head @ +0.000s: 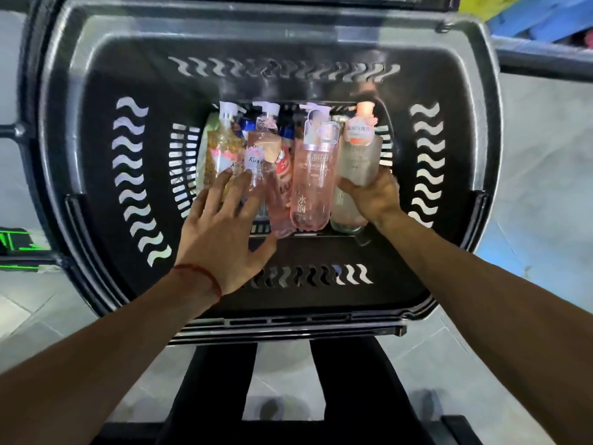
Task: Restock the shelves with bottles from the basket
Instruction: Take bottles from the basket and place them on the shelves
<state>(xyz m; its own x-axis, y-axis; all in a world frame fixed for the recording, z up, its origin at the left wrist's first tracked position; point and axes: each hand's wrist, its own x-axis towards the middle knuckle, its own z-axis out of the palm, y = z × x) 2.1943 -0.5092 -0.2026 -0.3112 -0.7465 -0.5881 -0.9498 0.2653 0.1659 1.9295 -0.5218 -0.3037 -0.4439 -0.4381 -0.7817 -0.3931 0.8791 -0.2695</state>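
A black plastic basket (pixel 96 187) fills the view, and several pump bottles lie side by side on its floor. My right hand (pixel 372 197) grips the bottom end of a frosted clear bottle (pixel 361 155) with a peach pump top, at the right of the row. A pink bottle (pixel 313 184) with white characters lies just left of it. My left hand (pixel 221 232) reaches in with fingers spread and straight; its fingertips touch a gold-flecked bottle (pixel 218 152) and a clear pink bottle (pixel 260 162). No shelf is in view.
The basket's near rim (pixel 288 329) is below my forearms. My dark trouser legs (pixel 349 380) stand on grey floor tiles under it. A green and black object (pixel 16 245) lies at the left edge, blue and yellow things (pixel 529 14) at the top right.
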